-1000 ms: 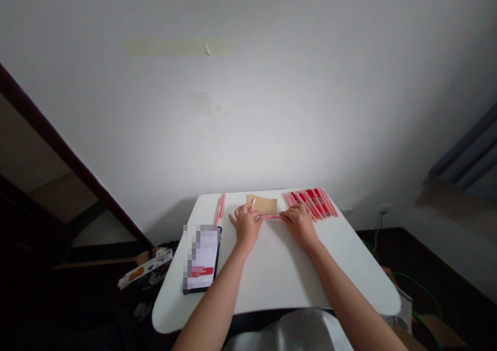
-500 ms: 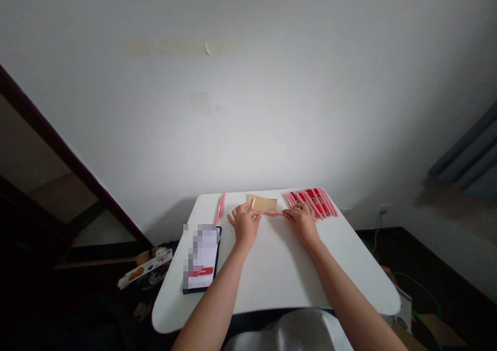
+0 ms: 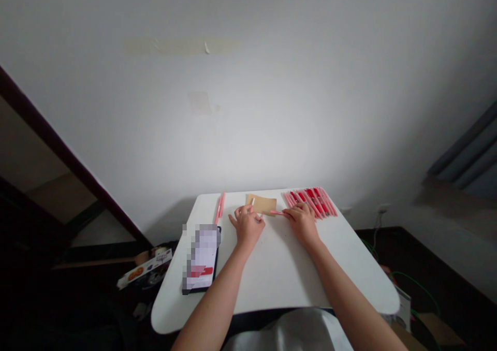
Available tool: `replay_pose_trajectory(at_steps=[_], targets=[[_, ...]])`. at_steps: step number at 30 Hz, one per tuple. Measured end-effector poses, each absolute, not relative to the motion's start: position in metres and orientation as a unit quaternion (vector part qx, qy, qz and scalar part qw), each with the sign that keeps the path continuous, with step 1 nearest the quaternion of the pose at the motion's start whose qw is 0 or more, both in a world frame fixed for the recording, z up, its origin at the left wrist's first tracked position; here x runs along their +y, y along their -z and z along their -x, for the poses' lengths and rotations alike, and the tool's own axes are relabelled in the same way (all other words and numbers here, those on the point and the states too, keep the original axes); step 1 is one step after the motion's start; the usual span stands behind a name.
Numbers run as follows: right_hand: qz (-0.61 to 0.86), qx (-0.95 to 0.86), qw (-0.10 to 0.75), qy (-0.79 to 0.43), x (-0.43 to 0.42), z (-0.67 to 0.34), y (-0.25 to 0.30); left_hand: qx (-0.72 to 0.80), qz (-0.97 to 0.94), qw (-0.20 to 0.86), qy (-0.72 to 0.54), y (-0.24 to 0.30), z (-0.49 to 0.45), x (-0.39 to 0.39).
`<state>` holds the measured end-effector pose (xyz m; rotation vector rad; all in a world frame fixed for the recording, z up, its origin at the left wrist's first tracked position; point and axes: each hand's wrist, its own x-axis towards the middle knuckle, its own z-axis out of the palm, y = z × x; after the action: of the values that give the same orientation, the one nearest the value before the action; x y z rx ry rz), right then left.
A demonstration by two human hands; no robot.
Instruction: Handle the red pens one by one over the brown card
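Fingers curled, my left hand (image 3: pixel 248 228) has a small white stick-like piece (image 3: pixel 252 202) standing up from it. A thin pale tip shows by its thumb, too small to name. My right hand (image 3: pixel 303 224) pinches a pink pen (image 3: pixel 277 213), which points left toward my left hand; most of it is hidden by the fingers. Behind both hands lies a tan sheet of paper (image 3: pixel 264 204). A row of several pink and red pens (image 3: pixel 324 203) lies just beyond my right hand, partly covered by it.
More pink pens (image 3: pixel 220 207) lie at the back left of the white table (image 3: pixel 272 278). In front of them is a phone (image 3: pixel 202 260) with its screen lit. A wall (image 3: pixel 248 133) rises behind the table. Assorted items (image 3: pixel 149 268) are on the floor at left.
My left hand has rolled slightly and its thumb has shifted right, so the thin pale tip beside it shows less. The right hand and the pink pen stay nearly still.
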<state>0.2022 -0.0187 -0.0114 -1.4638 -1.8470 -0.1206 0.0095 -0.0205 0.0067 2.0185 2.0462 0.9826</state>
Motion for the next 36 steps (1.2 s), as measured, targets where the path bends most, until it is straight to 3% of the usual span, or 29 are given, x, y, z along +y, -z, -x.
replay_pose_trajectory(at_steps=[36], targets=[[0.570,-0.724,0.386,0.047,-0.0183,-0.2013,0.0127,0.668,-0.671,0.027,-0.320,-0.0018,-0.0107,-0.0155]])
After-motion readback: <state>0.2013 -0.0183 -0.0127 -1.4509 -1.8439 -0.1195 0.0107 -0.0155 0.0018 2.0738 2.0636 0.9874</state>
